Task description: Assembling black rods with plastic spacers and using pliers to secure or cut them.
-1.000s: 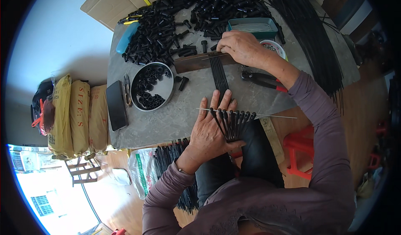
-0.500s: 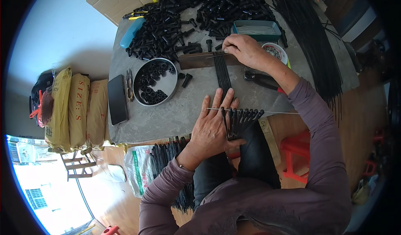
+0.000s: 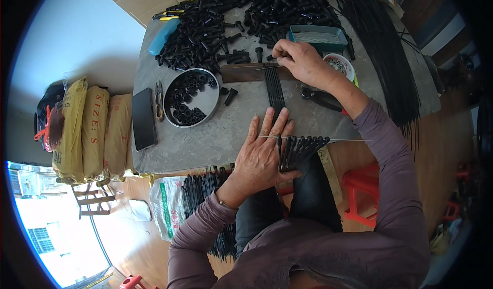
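Note:
Several thin black rods (image 3: 274,88) lie side by side across a dark wooden block (image 3: 242,73). My left hand (image 3: 259,158) rests flat with its fingers stretched out, the fingertips on the near part of these rods. Beside its thumb, several black rounded ends (image 3: 303,153) fan out along a thin metal rod (image 3: 349,140). My right hand (image 3: 304,63) is closed in a pinch on a thin wire-like needle (image 3: 264,68), which crosses the black rods at the block. The fingertips partly hide the needle's held end.
Heaped black tubular pieces (image 3: 205,32) cover the table's far side. A round metal tray (image 3: 208,104), a phone (image 3: 144,119), pliers (image 3: 323,100), a green box of needles (image 3: 318,38), a white bowl (image 3: 340,65) and a long black rod bundle (image 3: 387,63) surround the hands.
The whole view has shifted slightly. Both hands keep nearly the same positions, with the right still pinching the needle at the block.

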The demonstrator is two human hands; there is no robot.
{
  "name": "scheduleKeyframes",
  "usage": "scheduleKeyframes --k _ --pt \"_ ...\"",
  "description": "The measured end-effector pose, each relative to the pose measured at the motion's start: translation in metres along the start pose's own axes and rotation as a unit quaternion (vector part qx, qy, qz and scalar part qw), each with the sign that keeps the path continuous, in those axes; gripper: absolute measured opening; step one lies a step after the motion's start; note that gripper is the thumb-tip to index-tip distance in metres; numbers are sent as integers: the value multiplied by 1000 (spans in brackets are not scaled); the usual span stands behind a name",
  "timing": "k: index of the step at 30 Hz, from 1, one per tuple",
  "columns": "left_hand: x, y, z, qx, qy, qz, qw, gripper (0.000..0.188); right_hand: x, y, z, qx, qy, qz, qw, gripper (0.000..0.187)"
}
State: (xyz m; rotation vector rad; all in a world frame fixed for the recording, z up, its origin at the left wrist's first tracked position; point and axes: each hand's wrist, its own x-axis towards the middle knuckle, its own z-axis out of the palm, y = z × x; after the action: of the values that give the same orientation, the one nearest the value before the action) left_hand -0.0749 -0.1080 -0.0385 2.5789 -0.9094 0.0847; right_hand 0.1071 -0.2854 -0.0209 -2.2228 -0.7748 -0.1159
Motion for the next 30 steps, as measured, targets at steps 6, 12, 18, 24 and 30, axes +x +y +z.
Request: scheduleKeyframes --k 6,12,18,24,30 --pt "1 1 -2 3 -10 3 1000 104 8 7 0 43 -16 12 999 10" --pt "0 -1 -1 4 -8 -1 1000 104 11 2 2 5 -15 -8 1000 13" --pt "0 0 1 1 -4 1 1000 105 2 8 -6 -13 34 -14 999 19" --pt "-2 -1 1 5 1 4 1000 104 2 8 -3 -71 3 -27 997 14" --pt "1 -1 0 22 6 10 1000 104 6 -12 1 -160 63 -127 977 18"
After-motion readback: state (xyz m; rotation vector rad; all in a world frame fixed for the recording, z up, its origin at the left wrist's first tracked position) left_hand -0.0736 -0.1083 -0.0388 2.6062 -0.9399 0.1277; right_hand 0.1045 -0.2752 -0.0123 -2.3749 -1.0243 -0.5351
